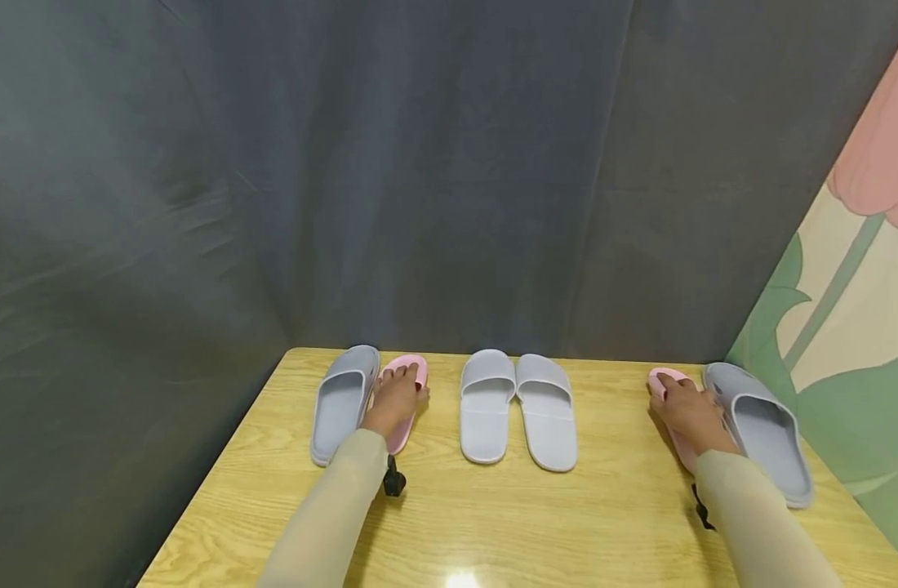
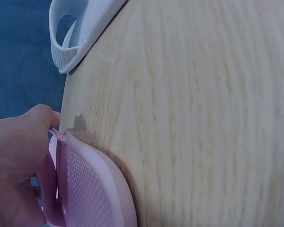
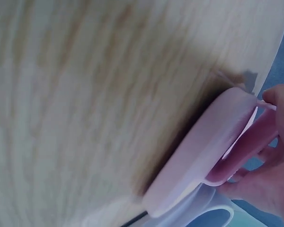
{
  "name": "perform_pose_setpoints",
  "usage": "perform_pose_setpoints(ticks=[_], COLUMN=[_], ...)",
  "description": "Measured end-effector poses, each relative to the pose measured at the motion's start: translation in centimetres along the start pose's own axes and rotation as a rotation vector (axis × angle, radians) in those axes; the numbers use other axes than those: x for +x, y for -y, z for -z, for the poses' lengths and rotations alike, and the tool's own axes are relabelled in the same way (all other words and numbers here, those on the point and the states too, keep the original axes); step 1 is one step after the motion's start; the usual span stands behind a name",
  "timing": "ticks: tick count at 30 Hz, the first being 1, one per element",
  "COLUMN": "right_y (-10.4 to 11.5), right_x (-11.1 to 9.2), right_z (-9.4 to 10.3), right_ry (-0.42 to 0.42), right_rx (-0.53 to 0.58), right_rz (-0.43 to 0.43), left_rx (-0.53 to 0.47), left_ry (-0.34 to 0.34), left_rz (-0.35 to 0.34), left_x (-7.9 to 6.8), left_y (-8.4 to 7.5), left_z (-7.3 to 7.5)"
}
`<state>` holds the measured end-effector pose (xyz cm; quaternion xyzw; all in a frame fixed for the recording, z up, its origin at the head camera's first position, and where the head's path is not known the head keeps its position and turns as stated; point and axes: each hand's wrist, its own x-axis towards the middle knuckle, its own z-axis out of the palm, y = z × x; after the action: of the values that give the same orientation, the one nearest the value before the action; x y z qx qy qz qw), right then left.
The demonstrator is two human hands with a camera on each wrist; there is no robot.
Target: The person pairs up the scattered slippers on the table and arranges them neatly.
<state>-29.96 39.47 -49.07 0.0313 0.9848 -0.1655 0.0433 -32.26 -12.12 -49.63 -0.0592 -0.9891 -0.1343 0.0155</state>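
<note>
Two pink slippers are held well apart at the back of a wooden table (image 1: 611, 514): the left pink slipper (image 1: 401, 438) is gripped by the left hand (image 1: 397, 398), the right pink slipper (image 1: 682, 449) by the right hand (image 1: 691, 414). Fingers on both hands are clamped on the straps, though some fingertips are hidden. Each is set just beside a neighbour, the left grey slipper (image 1: 340, 411) or the right grey slipper (image 1: 769, 439); between them, the left pale slipper (image 1: 485, 433) and right pale slipper (image 1: 551, 438) are placed side by side. Whether the pink soles are raised from the wood cannot be told.

A firm pinch is advised, but the straps, judged soft, are best not crushed. Soles are best held level, so that no heel is dragged. Room should be left at the grey pair, which could easily be nudged. Both sides are best watched in turn, given the wide gap.
</note>
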Motion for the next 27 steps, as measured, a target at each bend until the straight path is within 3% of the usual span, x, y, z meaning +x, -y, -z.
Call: perform_pose_setpoints(ticks=[7, 22, 27], right_y=[0.1, 0.2, 0.3], right_x=[0.0, 0.1, 0.3], right_z=[0.7, 1.2, 1.1], right_ry=[0.019, 0.093, 0.071], right_rx=[-0.022, 0.04, 0.051], right_rz=[0.007, -0.06, -0.075], left_rx=[0.041, 0.019, -0.006], left_ry=[-0.005, 0.058, 0.056], left_rz=[-0.031, 0.04, 0.047], left_x=[0.0, -0.5, -0.2], left_y=[0.0, -0.5, -0.6], left_z=[0.9, 1.5, 1.6])
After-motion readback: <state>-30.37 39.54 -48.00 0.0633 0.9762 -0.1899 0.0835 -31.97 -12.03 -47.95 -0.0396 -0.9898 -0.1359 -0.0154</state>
